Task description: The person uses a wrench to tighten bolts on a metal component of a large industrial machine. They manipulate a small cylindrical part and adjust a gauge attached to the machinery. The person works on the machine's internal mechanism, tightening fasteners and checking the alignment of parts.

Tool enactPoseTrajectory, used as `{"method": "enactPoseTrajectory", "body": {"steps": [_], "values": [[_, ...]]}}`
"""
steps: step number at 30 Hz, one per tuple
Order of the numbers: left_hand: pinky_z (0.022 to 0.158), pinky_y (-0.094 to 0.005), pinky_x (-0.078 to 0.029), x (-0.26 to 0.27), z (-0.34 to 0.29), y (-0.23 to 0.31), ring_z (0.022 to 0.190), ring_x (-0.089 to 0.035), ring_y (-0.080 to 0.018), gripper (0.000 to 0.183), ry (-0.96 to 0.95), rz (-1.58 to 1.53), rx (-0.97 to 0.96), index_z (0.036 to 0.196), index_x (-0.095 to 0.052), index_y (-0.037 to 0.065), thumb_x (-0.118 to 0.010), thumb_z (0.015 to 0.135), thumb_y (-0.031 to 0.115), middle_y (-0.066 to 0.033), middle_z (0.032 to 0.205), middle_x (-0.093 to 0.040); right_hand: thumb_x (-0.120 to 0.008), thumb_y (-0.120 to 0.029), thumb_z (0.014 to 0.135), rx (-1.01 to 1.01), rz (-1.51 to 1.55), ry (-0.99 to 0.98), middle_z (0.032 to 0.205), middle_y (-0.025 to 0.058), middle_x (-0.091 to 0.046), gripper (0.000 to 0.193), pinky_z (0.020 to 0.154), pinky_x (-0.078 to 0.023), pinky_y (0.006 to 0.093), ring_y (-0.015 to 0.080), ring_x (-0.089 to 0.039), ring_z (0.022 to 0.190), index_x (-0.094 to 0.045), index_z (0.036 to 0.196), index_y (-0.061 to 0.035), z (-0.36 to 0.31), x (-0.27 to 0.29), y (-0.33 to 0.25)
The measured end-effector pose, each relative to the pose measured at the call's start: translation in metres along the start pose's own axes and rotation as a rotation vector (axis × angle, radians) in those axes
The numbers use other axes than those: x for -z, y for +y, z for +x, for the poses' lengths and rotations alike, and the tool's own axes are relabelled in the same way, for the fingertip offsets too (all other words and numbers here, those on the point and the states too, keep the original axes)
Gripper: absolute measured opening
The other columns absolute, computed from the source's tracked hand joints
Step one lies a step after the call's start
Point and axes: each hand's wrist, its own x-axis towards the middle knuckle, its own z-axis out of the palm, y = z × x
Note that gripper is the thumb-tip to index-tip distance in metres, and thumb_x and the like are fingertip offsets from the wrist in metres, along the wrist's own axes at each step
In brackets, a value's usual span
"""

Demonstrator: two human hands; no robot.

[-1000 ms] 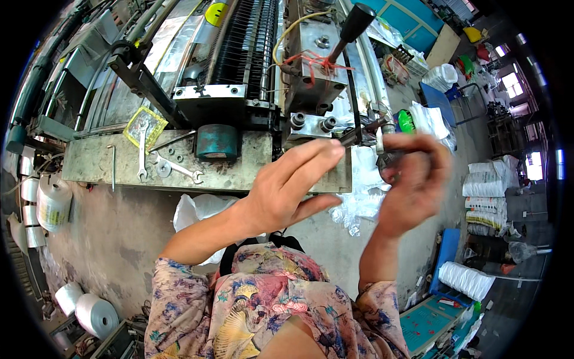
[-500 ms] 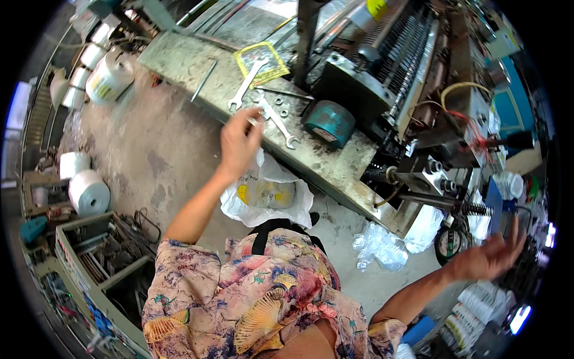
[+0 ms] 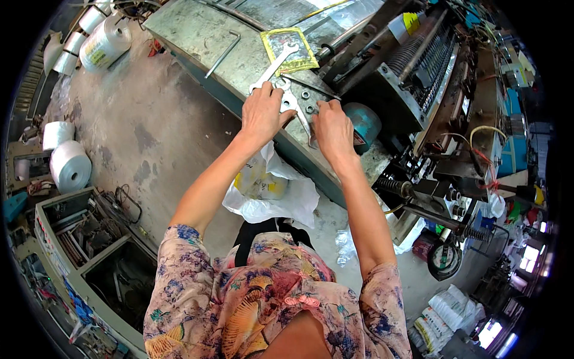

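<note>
My left hand is over the wrenches near the bench's front edge. Between its thumb and fingers shows a small pale metal piece with a hole. One open-ended wrench slants away beyond those fingers, its upper end on a yellow-edged pouch. A second wrench lies between my two hands, partly covered by the left. My right hand is lowered to the bench with curled fingers. Its fingertips are beside a hex nut; another nut lies just beyond. What the fingertips pinch, if anything, is hidden.
An L-shaped hex key lies left on the bench. A thin dark rod reaches toward a teal cylinder and the roller machine. Below the edge sits a white bag. White rolls stand at left.
My right hand has come in from the far right to the bench beside the nuts. My left hand has lowered onto the wrench area. The view has shifted slightly.
</note>
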Motion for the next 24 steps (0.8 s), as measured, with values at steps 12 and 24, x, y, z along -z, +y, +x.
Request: {"method": "enactPoseTrajectory", "body": {"steps": [12,24], "values": [[0.064,-0.0249,-0.049,0.022,-0.023,0.022,0.071,-0.058,-0.0083,0.022,0.134,-0.729,0.314,0.102,-0.055,0.0,-0.069,0.087,0.004,-0.0082,0.084,-0.064,-0.065,-0.007,0.083,0.09,0.136,0.055,0.1,0.0249,-0.061,0.017,0.072,-0.054,0.0481,0.0403,-0.067,0.08,-0.058,0.096,0.0018,-0.004,-0.002,-0.001],[0.066,-0.0204,-0.051,0.075,-0.082,0.298,0.082,-0.062,-0.0059,0.029,-0.307,-1.536,-0.282,0.116,-0.061,0.004,-0.069,0.088,-0.001,-0.003,0.098,-0.065,-0.063,-0.009,0.095,-0.388,1.232,0.103,0.087,0.0096,-0.069,0.019,0.055,-0.052,0.0234,0.0102,-0.063,0.062,-0.066,0.109,0.0036,-0.246,0.261,0.06]]}}
